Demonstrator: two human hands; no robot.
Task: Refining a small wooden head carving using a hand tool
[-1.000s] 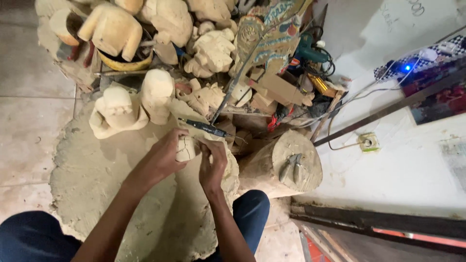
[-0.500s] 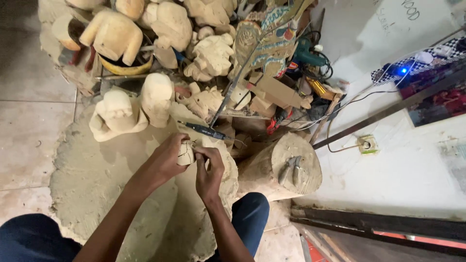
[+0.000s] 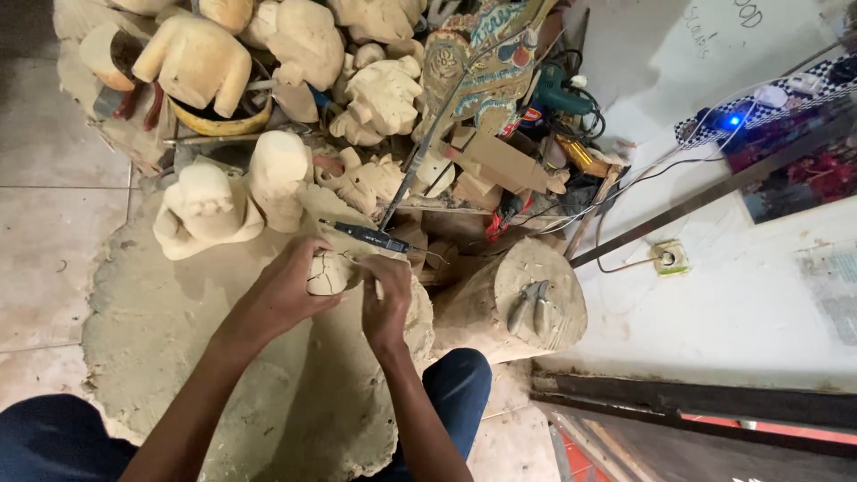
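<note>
Gripping a small pale carving (image 3: 328, 272), your left hand (image 3: 287, 287) wraps around its left side, fingers curled shut on it above the dusty mat (image 3: 170, 330). Your right hand (image 3: 386, 295) is closed in a fist, pressed against the carving's right edge; you cannot tell what it holds. Just beyond your knuckles lies a dark rotary tool (image 3: 366, 236). To your right stands a log stump (image 3: 527, 299) with pliers (image 3: 533, 305) on top. 2 unfinished figures (image 3: 207, 210) sit past your left hand.
</note>
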